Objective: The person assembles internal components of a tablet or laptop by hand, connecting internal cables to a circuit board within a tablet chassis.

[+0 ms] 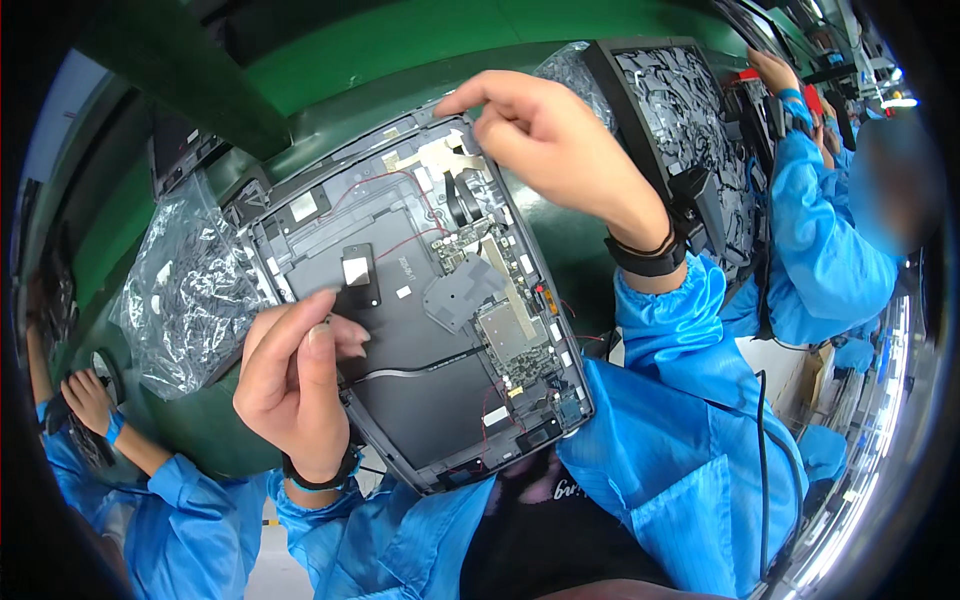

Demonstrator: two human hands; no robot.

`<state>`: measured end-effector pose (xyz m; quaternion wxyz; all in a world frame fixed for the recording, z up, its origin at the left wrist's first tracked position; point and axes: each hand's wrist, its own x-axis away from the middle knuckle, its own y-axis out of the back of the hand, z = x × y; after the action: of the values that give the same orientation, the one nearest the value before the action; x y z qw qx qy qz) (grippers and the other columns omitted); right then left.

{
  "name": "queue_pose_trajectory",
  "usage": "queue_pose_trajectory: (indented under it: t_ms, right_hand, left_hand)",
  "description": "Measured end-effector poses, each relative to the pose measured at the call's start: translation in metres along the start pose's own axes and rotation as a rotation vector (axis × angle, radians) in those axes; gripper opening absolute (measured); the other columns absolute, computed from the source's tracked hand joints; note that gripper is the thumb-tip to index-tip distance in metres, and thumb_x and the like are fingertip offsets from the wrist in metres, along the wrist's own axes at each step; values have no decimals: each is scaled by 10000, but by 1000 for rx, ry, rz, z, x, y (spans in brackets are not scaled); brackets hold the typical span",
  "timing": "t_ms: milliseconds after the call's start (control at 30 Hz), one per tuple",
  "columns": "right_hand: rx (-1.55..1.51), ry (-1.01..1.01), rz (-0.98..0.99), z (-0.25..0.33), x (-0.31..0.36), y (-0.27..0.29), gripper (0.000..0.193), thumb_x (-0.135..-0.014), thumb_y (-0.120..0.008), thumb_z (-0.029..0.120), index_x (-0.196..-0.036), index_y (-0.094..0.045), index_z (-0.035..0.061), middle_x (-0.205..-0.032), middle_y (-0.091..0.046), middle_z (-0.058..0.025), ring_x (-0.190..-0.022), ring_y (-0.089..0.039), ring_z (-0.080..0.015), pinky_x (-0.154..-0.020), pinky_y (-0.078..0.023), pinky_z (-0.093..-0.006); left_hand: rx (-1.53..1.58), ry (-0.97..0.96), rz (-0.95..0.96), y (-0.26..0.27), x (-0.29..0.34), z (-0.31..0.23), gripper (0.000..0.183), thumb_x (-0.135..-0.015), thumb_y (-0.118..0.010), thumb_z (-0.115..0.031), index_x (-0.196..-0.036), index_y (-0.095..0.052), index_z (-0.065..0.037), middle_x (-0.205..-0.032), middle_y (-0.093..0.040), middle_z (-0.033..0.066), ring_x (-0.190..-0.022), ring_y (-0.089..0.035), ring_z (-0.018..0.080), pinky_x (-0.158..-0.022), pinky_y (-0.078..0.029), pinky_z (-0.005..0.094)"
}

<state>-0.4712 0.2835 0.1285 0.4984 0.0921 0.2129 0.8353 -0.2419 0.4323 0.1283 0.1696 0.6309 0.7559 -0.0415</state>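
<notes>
An opened tablet housing point(420, 400) lies tilted in front of me, its circuit board point(515, 330), thin red wires and black flat cable exposed. My left hand point(300, 385) is over its left side, thumb and index finger pinched together; whatever is between them is too small to make out. Just beyond those fingertips sits a small black rectangular part point(362, 280) with a white label. My right hand point(560, 145) reaches over the far right corner, index finger stretched along the far edge, thumb apart from it, the other fingers curled. No held thing shows there.
A clear plastic bag point(180, 290) of small dark parts lies left of the housing. On the right stands a dark tray point(680, 130) filled with black parts. Co-workers in blue sleeves are at both sides, one person's hands point(90, 400) at far left. The bench is green.
</notes>
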Motion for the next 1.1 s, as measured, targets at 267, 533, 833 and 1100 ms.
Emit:
queue_pose_trajectory:
  t_ms: [267,533,833,1100]
  right_hand:
    - [254,238,-382,13,-2,-12,192,-787,-591,99,-943,-675,24,-711,-626,-117,-526,-556,-270,-510,-430,-355]
    - [-648,213,124,72,30,-42,106,-897,-631,31,-978,-650,-36,-815,-652,-63,-682,-607,-86,-609,-490,-212]
    - [-868,92,209,70,41,-48,144,-909,-639,44,-1027,-650,-38,-940,-667,-85,-790,-634,-100,-680,-503,-210]
    - [-866,168,112,66,43,-47,108,-906,-629,15,-989,-637,-52,-937,-647,-97,-818,-638,-128,-698,-520,-240]
  left_hand:
    - [250,241,-9,4,-9,-12,236,-917,-559,34,-1140,-607,94,-885,-673,196,-773,-670,223,-668,-569,301]
    - [527,179,73,0,-30,-25,197,-854,-616,110,-957,-478,14,-833,-663,176,-745,-688,224,-657,-597,309]
    - [182,-113,78,-3,-19,-39,195,-849,-629,106,-975,-492,46,-861,-672,191,-781,-684,204,-709,-578,299]
    - [-42,1,120,-11,-19,-49,73,-877,-617,10,-887,-686,29,-796,-706,121,-724,-686,174,-668,-524,256]
